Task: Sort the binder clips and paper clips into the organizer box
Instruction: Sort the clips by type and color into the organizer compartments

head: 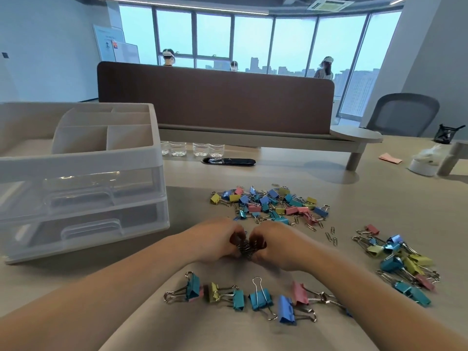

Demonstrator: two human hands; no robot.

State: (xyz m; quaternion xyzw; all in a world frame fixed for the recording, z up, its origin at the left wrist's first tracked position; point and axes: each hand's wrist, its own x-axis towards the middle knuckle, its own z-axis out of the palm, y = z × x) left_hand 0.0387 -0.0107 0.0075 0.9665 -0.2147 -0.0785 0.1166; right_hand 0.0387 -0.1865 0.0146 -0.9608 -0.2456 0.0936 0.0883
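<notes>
Left hand (215, 239) and right hand (276, 245) curl round a clump of paper clips (247, 247) between them. Best to scoop from beneath, losing none, toward the organizer box (83, 158) to their left.

Left forearm (101, 287) and right forearm (379, 295) are bare. They enter from the lower corners and converge toward the centre. The left hand (215, 239) and right hand (277, 245) sit just beside each other with backs facing up and wrists roughly straight. The fingers of both hands curl downward and inward, gripping one bunch of metal clips (247, 249) between them. Both hands are low at the tabletop (379, 198); contact with it cannot be confirmed.
</notes>
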